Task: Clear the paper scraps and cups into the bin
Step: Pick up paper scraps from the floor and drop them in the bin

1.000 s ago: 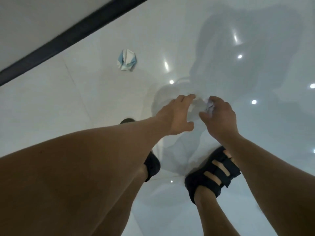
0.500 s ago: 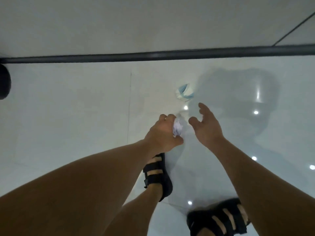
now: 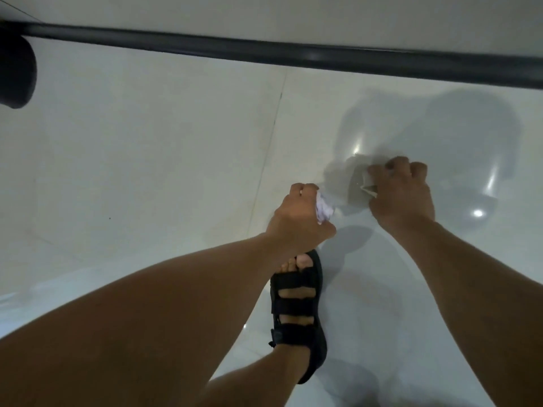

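Pickup of litter, two-handed. Holds crumpled paper scrap (image 3: 324, 211) bunched tight in left hand (image 3: 296, 218), freeing right hand (image 3: 402, 195) for further collection. Curls right hand over folded paper piece (image 3: 360, 186) lying on floor (image 3: 147, 171), pinching near edge, apparently for lift. No bin in view.

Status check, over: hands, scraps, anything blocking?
Left hand grips crumpled scrap. Right hand grips folded scrap. Bin not in view.
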A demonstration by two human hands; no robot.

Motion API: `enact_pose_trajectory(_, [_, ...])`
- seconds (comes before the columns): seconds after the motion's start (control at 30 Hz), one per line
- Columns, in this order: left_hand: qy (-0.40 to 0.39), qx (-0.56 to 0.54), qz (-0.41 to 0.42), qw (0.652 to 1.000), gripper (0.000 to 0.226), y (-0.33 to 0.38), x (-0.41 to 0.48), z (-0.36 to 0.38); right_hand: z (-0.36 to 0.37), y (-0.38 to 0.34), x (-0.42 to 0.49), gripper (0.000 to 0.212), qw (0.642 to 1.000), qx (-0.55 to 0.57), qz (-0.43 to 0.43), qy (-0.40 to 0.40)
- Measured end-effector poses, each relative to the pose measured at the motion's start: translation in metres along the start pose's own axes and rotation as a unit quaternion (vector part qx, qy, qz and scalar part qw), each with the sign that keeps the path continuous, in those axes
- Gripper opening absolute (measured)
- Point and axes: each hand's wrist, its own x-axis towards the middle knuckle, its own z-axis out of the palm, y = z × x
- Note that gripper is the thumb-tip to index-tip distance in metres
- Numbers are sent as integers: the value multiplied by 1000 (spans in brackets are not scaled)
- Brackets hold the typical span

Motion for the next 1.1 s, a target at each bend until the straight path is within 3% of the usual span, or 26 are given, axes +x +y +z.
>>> enact_pose_trajectory(0.23, [-38,17,-2,999,59,26,-51,-46,-34,-37,-107,65,997,51,13,-52])
enact_pose_trajectory(0.37, [-57,-8,-6,998,51,56,-98,-98,-103,-48,-166,65,991,108,49,-65])
enact_pose_trajectory(0.53, [-37,-16,17,999,49,99,-171,-191,-219,-70,-229,65,990,101,73,-70])
enact_pose_trajectory(0.77, [37,-103,15,994,31,124,-304,-311,-375,-153,-308,62,995,80,12,-51])
enact_pose_trajectory(0.87, [29,-152,10,988,28,127,-368,-352,-423,-194,-343,61,997,59,-27,-50])
enact_pose_trajectory(1.1, [117,-164,-53,978,47,65,-491,-424,-473,-297,-421,65,990,-37,-105,-84])
